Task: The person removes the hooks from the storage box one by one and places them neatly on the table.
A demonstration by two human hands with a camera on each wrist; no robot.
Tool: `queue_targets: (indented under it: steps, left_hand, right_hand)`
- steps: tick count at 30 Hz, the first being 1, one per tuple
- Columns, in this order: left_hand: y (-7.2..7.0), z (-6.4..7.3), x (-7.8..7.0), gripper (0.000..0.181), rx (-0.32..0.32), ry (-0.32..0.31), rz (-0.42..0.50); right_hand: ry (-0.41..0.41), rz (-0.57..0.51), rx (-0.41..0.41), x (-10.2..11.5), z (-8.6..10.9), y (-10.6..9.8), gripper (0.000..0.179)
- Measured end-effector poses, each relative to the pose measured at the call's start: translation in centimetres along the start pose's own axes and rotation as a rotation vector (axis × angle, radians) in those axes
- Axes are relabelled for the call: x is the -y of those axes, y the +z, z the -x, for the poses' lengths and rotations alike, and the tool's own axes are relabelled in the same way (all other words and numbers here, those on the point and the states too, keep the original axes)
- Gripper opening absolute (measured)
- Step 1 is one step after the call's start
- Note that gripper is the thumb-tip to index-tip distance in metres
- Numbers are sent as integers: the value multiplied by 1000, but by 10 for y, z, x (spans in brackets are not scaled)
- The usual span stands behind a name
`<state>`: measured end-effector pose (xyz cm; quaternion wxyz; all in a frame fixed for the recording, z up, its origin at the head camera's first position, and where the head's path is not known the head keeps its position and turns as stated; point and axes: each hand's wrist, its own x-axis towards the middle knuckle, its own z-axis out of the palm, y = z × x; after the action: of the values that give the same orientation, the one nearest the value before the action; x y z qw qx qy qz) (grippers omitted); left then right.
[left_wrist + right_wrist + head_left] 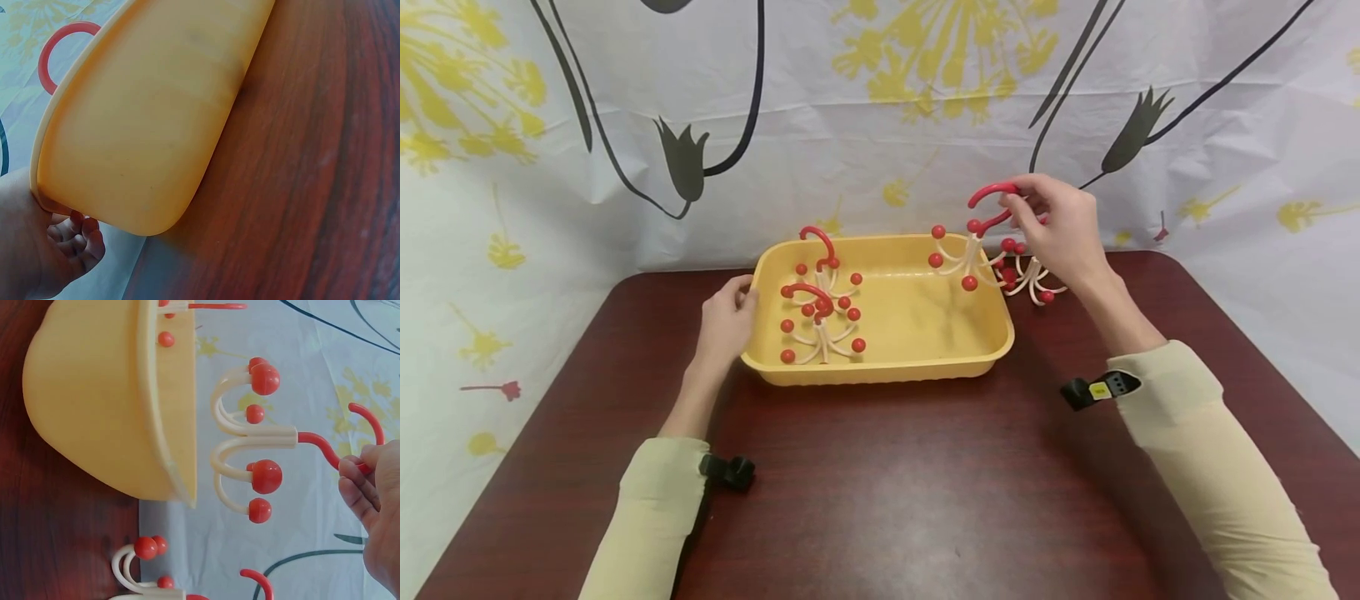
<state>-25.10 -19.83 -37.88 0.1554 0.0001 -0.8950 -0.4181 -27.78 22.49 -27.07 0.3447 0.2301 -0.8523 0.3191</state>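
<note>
By its red hook, my right hand (1058,225) pinches a hanger (972,254) with curved cream arms and red ball tips. It hangs upright over the right end of a yellow plastic tub (880,372). In the right wrist view the held hanger (262,434) overlaps the background cloth beside the tub's rim (150,394). My left hand (726,325) grips the tub's left rim, its fingers curled under the edge in the left wrist view. Two similar hangers, a rear one (820,277) and a front one (822,333), stand inside the tub's left half.
Another such hanger (1033,279) sits on the dark red-brown table (880,483) just right of the tub, partly behind my right hand. A white cloth (820,133) with yellow and grey flower prints hangs behind and along both sides of the table.
</note>
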Motion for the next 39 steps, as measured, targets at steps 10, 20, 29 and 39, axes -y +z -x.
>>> queue_targets:
  steps: [10, 20, 29, 39]
  left_hand:
    - [2, 0, 0, 39, -3, 3, 7]
    - [3, 1, -1, 39, 0, 1, -1]
    - [-1, 1, 0, 38, -6, 7, -10]
    - [0, 1, 1, 38, -2, 10, -13]
  right_hand:
    - [-5, -54, -148, -6, -3, -29, 18]
    - [2, -47, -320, -21, -6, -58, 18]
    - [93, -36, -357, -41, -1, -77, 22]
    - [215, -84, -450, -63, 3, -95, 19]
